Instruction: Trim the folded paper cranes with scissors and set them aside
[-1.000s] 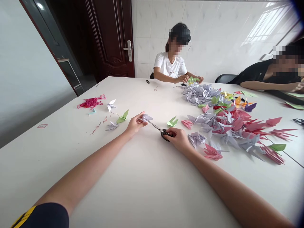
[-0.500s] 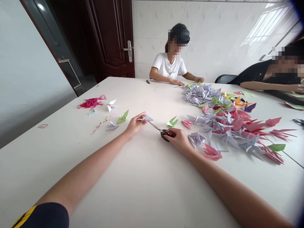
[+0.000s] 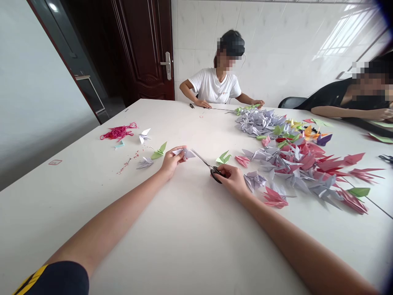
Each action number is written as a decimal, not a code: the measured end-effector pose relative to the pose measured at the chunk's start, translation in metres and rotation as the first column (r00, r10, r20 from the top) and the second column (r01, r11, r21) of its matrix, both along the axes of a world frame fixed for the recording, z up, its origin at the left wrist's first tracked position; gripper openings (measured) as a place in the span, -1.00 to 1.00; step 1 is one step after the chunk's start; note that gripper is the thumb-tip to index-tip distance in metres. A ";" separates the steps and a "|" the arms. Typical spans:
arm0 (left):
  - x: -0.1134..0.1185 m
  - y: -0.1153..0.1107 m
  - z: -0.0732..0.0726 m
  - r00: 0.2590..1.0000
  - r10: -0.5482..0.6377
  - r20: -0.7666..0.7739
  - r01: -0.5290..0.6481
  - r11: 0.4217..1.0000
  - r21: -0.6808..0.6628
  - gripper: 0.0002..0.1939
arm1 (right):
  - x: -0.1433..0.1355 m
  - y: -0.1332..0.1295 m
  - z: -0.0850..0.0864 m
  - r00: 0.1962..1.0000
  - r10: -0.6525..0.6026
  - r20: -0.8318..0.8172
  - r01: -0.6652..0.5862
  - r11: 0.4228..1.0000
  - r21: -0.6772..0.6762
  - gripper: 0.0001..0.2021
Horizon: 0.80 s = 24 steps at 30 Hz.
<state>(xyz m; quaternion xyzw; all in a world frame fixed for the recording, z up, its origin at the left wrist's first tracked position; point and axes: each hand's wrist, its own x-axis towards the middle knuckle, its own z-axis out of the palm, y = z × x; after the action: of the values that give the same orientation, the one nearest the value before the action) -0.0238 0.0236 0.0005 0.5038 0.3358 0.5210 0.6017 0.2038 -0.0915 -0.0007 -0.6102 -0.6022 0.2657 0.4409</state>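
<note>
My left hand [image 3: 172, 162] pinches a pale lilac paper crane [image 3: 188, 154] over the middle of the table. In my right hand [image 3: 231, 177] are black-handled scissors [image 3: 206, 162], their tips just right of the crane and apart from it. A green crane [image 3: 223, 158] and a pink one [image 3: 242, 161] lie beyond the right hand. Left of the left hand rest another green crane [image 3: 159, 151], a lilac crane [image 3: 145, 163] and a white one [image 3: 144, 136], near small red scraps [image 3: 125, 165].
A large pile of folded cranes [image 3: 307, 157] covers the right side of the white table [image 3: 172, 237]. Pink thread [image 3: 118, 132] lies at left. Two people [image 3: 218, 86] sit across the table; more scissors [image 3: 386, 158] lie far right.
My left hand has drawn the crane slightly left, away from the scissors. The scissor tips no longer touch it. Across the table, the white-shirted person's hand has moved left along a dark string.
</note>
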 end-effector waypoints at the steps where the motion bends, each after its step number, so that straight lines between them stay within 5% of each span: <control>1: 0.000 0.000 0.000 1.000 0.010 0.022 -0.010 1.000 -0.022 -0.50 | 0.001 0.000 -0.001 1.000 0.000 -0.029 0.000 1.000 0.009 -0.75; 8: 0.002 0.000 0.004 0.996 0.017 0.093 -0.008 0.996 -0.094 -0.59 | 0.000 -0.001 0.003 0.984 0.154 0.087 -0.149 0.987 -0.064 -0.82; 24: 0.001 -0.002 0.001 0.999 -0.016 -0.043 0.014 0.999 -0.049 -0.61 | -0.004 0.002 -0.003 0.984 -0.018 0.179 0.028 0.998 -0.053 -0.76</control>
<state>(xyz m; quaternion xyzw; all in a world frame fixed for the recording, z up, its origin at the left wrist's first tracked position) -0.0224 0.0221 0.0010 0.5027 0.3573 0.4972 0.6102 0.2001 -0.0899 -0.0032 -0.6503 -0.6246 0.2217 0.3712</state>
